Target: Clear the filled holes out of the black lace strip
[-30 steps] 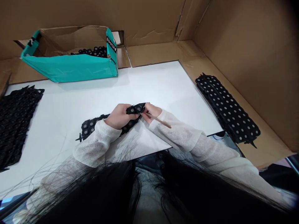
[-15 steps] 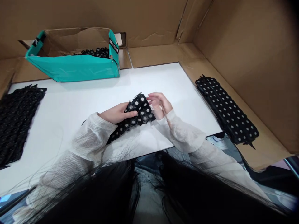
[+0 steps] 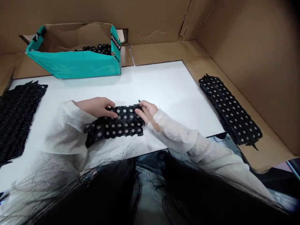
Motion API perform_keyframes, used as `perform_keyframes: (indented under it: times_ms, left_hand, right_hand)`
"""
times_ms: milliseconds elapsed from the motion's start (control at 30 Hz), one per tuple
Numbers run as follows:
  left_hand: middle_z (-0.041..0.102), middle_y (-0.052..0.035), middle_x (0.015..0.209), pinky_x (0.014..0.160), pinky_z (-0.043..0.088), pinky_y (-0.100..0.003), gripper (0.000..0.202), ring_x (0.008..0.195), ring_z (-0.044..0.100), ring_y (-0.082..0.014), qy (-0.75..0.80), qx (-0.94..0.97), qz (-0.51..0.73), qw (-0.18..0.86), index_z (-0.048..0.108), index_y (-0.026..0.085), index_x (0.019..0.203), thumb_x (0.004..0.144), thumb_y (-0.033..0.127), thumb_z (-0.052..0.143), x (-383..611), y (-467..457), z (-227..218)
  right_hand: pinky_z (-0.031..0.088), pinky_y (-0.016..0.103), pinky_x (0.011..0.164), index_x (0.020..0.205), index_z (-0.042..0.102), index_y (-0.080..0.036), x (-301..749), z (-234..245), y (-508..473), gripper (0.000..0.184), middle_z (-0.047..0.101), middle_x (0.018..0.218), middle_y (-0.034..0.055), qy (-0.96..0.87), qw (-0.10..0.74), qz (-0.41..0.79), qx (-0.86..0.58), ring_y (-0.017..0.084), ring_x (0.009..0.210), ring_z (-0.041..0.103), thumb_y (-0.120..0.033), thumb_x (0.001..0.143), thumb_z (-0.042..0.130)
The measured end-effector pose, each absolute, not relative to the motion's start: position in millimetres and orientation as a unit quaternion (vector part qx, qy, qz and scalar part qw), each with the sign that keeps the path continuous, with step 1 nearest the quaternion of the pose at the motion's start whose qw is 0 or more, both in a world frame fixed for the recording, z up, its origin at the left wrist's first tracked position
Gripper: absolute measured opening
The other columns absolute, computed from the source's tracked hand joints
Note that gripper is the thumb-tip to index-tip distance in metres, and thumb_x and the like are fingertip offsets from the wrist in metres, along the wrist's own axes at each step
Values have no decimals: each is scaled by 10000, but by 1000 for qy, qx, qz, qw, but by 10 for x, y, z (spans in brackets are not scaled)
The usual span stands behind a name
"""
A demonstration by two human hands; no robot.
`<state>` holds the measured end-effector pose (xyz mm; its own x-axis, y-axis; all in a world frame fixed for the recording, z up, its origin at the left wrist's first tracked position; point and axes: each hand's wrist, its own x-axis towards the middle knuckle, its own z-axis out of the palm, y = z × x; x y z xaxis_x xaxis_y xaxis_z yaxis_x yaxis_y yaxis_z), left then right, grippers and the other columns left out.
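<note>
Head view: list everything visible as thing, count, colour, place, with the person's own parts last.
Studded strip: one, black with pale round studs, flat on the white board under both hands.
Wooden stick: one, tan, in the right hand.
White board: one, white, centre.
Teal box: one, teal, far left, black parts inside.
Strip stack: one, black with white dots, right.
Strip pile: one, black, left edge.
Cardboard walls: brown, around.
Left hand: on the strip.
Right hand: at the strip's right end.

Left sleeve (image 3: 67, 125) hides black strip's (image 3: 117, 123) left end; left-edge black pile (image 3: 16, 118) cut off.
</note>
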<state>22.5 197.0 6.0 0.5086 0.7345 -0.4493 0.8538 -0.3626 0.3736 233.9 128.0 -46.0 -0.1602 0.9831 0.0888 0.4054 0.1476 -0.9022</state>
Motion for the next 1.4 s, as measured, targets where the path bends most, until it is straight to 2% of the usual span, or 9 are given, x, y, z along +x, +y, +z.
perform_keyframes:
  times_ms: [100,200,333,467,567,700,800,900,1400]
  left_hand:
    - [665,-36,781,679,397,-290,274,705,570,-191,513,824,-13,239,656,209,819,654,427,651,250,1866,65]
    - [661,-49,956,831,415,-307,271,891,591,-185,455,835,139,277,612,187,940,761,381,551,398,1688,-22]
    - [653,-48,884,812,445,-313,211,848,597,-173,445,818,199,305,589,163,903,771,321,542,556,1569,-200]
    - [635,-44,846,775,465,-315,213,789,589,-163,448,789,226,354,566,156,863,745,334,576,593,1599,-350]
    - [625,-43,829,760,464,-309,216,774,589,-158,459,759,245,392,546,156,852,742,337,586,592,1613,-409]
    - [617,-36,795,738,445,-294,216,759,583,-150,466,749,262,390,547,154,884,756,324,582,596,1585,-412]
    - [614,-23,756,698,436,-283,218,708,573,-139,471,745,273,387,553,157,905,759,315,584,602,1559,-386]
    - [616,-15,740,672,440,-278,204,683,577,-137,473,731,286,400,543,164,870,748,319,599,604,1543,-366]
    - [651,-4,724,573,423,-235,142,606,586,-112,455,708,341,419,585,157,824,727,255,617,605,1533,-381]
  right_hand:
    - [379,259,613,770,504,-197,2228,-490,1358,158,490,627,-28,-670,365,373,-527,106,597,449,-352,764,536]
    - [372,256,597,781,512,-193,2229,-519,1386,189,476,607,-33,-678,377,354,-523,103,577,440,-381,769,529]
    - [407,262,635,855,540,-198,2291,-558,1346,209,538,670,-16,-664,398,336,-536,116,631,502,-396,797,506]
    - [448,309,754,1137,496,-226,2368,-521,1275,352,607,879,31,-618,484,338,-519,145,782,574,-431,870,393]
    - [458,327,704,1249,453,-241,2465,-427,1174,444,581,805,34,-622,530,319,-481,146,707,554,-462,910,270]
    - [433,316,594,1066,554,-242,2499,-351,1017,356,524,697,21,-636,505,296,-503,136,618,513,-448,903,314]
    - [399,293,533,860,492,-243,2424,-378,974,176,509,647,-8,-604,483,306,-555,120,564,485,-416,845,465]
    - [379,284,520,709,383,-233,2371,-425,997,244,500,615,-20,-608,464,303,-568,118,562,476,-390,788,553]
    - [393,235,517,663,375,-213,2375,-518,1076,260,510,590,-47,-645,480,276,-527,88,542,488,-343,790,560]
